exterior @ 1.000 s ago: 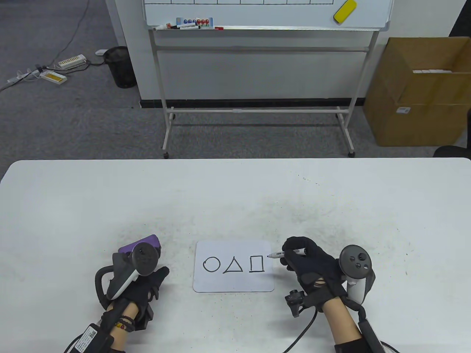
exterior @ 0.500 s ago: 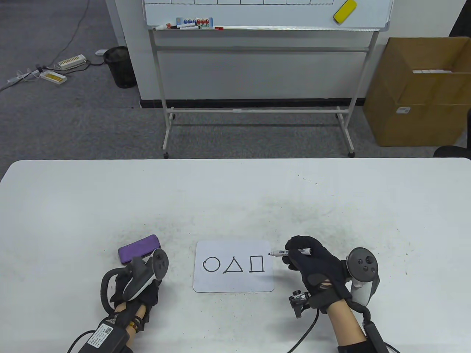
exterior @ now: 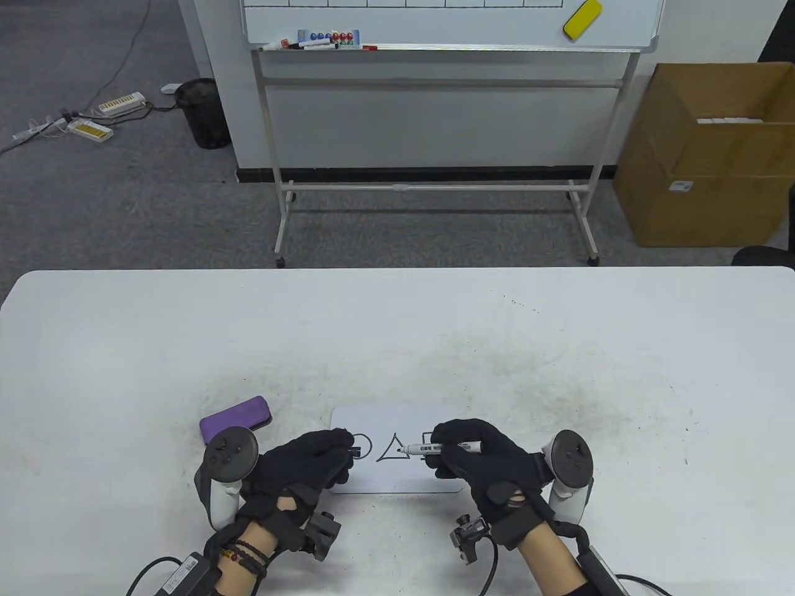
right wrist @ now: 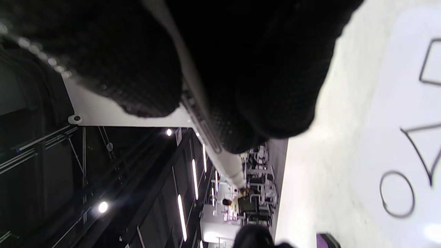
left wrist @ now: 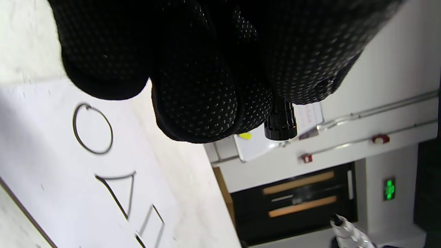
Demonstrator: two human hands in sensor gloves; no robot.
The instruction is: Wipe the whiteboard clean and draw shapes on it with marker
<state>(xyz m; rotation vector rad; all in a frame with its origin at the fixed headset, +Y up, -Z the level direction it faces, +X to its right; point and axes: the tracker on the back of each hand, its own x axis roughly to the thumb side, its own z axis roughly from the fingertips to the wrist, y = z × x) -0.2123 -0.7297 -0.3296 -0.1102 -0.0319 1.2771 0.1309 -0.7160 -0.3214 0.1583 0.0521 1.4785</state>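
A small whiteboard (exterior: 397, 481) lies near the table's front edge with a circle (left wrist: 92, 128), a triangle (exterior: 392, 450) and a square drawn on it. My left hand (exterior: 338, 450) hovers over the board's left part, fingers curled round a black marker cap (exterior: 355, 449), which sticks out below the fingers (left wrist: 280, 120). My right hand (exterior: 444, 450) covers the square and grips the marker (exterior: 435, 447), tip pointing left toward the cap with a small gap between them. A purple eraser (exterior: 235, 420) lies left of the board. In the right wrist view the marker (right wrist: 206, 137) runs out from under the glove.
Beyond the table stands a large whiteboard on a wheeled stand (exterior: 435, 186) with a yellow eraser (exterior: 582, 18) and markers on its ledge. A cardboard box (exterior: 708, 155) sits on the floor at right, a black bin (exterior: 202, 112) and power strips at left.
Both hands moved inward over the small whiteboard. The left hand left the eraser's side and now shows the cap. The right hand carried the marker left, covering the square.
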